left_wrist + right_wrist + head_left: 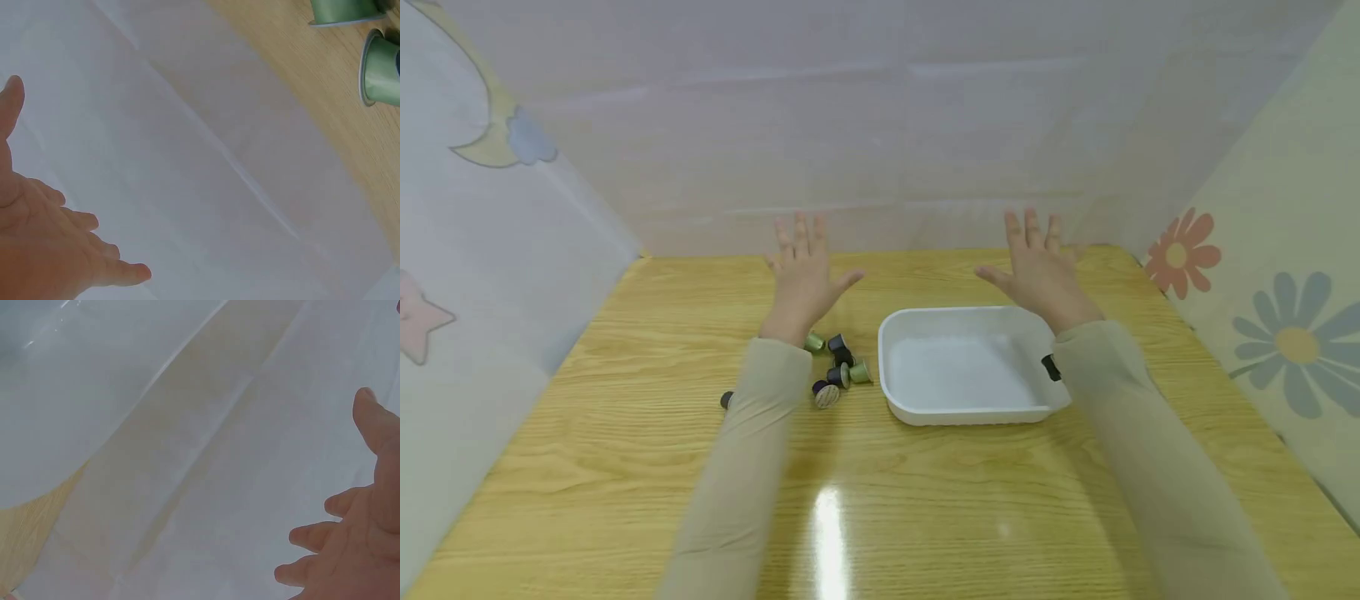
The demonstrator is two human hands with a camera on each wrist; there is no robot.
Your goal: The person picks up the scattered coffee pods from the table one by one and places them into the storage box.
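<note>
In the head view my left hand is raised with fingers spread, holding nothing, above and behind a cluster of small capsules. Among them are a green capsule, a dark capsule and one with a pale lid. My right hand, also spread and holding nothing, is at the back right of a white tray. The left wrist view has my left hand apart from two green capsules. In the right wrist view, my right hand is apart from the tray.
A lone dark capsule lies left of the cluster, partly hidden by the left sleeve. A black piece shows at the tray's right side. Walls with printed flowers and other shapes border the wooden table.
</note>
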